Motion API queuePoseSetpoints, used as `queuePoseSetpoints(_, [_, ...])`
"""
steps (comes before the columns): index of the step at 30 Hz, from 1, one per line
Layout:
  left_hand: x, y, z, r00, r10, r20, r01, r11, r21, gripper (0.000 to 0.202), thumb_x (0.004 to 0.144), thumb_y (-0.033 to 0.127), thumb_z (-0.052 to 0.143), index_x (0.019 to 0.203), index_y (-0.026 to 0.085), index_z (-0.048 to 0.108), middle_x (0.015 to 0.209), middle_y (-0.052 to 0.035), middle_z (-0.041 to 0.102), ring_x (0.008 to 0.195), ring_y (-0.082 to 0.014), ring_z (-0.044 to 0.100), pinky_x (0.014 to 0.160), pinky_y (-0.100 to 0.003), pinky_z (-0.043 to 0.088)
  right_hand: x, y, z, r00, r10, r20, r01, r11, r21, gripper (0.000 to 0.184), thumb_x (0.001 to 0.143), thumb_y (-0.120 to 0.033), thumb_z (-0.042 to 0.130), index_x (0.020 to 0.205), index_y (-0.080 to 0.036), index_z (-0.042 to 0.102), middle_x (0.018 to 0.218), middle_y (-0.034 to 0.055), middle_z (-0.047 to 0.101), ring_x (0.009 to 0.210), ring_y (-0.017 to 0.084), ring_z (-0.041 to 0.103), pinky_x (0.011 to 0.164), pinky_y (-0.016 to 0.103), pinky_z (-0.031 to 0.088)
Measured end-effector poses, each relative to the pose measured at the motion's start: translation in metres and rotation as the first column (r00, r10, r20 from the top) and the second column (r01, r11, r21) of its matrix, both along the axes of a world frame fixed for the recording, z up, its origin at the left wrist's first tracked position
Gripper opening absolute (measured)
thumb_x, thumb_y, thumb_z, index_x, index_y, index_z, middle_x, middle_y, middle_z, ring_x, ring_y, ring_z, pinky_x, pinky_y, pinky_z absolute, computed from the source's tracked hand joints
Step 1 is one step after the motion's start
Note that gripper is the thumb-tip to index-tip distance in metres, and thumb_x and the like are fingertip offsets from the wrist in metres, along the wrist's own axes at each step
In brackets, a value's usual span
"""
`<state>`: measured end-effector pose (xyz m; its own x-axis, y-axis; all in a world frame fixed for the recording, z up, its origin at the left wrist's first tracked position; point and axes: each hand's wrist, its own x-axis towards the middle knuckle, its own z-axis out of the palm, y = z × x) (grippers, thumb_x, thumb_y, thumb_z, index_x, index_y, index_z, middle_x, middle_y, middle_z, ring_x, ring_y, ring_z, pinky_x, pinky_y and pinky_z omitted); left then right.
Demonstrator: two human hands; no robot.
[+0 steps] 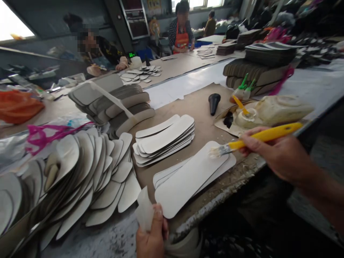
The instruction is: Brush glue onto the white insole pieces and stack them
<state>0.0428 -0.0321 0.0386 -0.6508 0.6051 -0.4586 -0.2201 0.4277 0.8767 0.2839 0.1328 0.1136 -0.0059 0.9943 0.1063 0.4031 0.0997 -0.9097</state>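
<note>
My right hand (271, 150) grips a yellow-handled paintbrush (264, 134), its pale bristles resting on the far end of a long white rounded panel (188, 182). That panel lies on top of several similar ones at the table's near edge. Low in the view, my left hand (152, 229) pinches a whitish translucent strip (145, 209) between thumb and fingers, close to the panel's near end. Just beyond sits a stack of white rounded panels (166, 139). An open plastic container (245, 116) with a yellow tool (241, 104) in it stands past my right hand.
Many fanned-out panels (107, 179) cover the left side, with a taller grey stack (118, 104) behind. A black tapered object (214, 104) and green-tipped bottles (243, 87) are further back. Co-workers sit across the table, one in an orange apron (182, 39). The near edge (220, 200) is crusted.
</note>
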Motion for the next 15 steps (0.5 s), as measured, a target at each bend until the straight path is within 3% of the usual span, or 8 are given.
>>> queuePoseSetpoints(2, [0.000, 0.000, -0.001, 0.999, -0.016, 0.033, 0.015, 0.999, 0.047, 0.043, 0.066, 0.051, 0.061, 0.046, 0.017, 0.044, 0.039, 0.0047, 0.040, 0.042, -0.0080, 0.037, 0.044, -0.021, 0.029, -0.041, -0.032, -0.001, 0.957, 0.275, -0.097, -0.282, 0.957, -0.067, 0.021, 0.074, -0.042, 0.058, 0.077, -0.021, 0.057, 0.064, 0.0019, 0.060, 0.057, 0.015, 0.058, 0.053, 0.027, 0.049])
queuePoseSetpoints(5, [0.000, -0.001, 0.000, 0.996, -0.078, 0.038, 0.075, 0.994, 0.084, 0.039, 0.072, 0.046, 0.057, 0.049, 0.018, 0.044, 0.044, 0.0052, 0.039, 0.046, -0.0086, 0.036, 0.048, -0.022, 0.030, -0.086, -0.059, -0.008, 0.872, 0.455, -0.183, -0.481, 0.865, -0.141, 0.018, 0.079, -0.038, 0.054, 0.078, -0.020, 0.056, 0.068, 0.0005, 0.057, 0.059, 0.013, 0.056, 0.053, 0.024, 0.048])
queuePoseSetpoints(9, [-0.001, -0.002, -0.001, 0.992, -0.120, 0.048, 0.114, 0.987, 0.112, 0.039, 0.075, 0.047, 0.054, 0.050, 0.019, 0.042, 0.046, 0.0050, 0.038, 0.048, -0.0095, 0.034, 0.049, -0.024, 0.028, -0.099, -0.061, -0.013, 0.862, 0.489, -0.135, -0.505, 0.852, -0.138, 0.015, 0.080, -0.033, 0.053, 0.078, -0.019, 0.056, 0.069, -0.0002, 0.054, 0.059, 0.011, 0.053, 0.053, 0.021, 0.045])
queuePoseSetpoints(15, [-0.001, -0.002, 0.002, 0.992, -0.114, 0.062, 0.108, 0.990, 0.096, 0.042, 0.074, 0.050, 0.053, 0.048, 0.019, 0.042, 0.044, 0.0045, 0.039, 0.047, -0.0098, 0.035, 0.049, -0.024, 0.027, -0.100, -0.063, -0.003, 0.865, 0.487, -0.126, -0.501, 0.854, -0.139, 0.013, 0.081, -0.032, 0.052, 0.078, -0.019, 0.054, 0.070, -0.0006, 0.054, 0.060, 0.011, 0.052, 0.053, 0.021, 0.044])
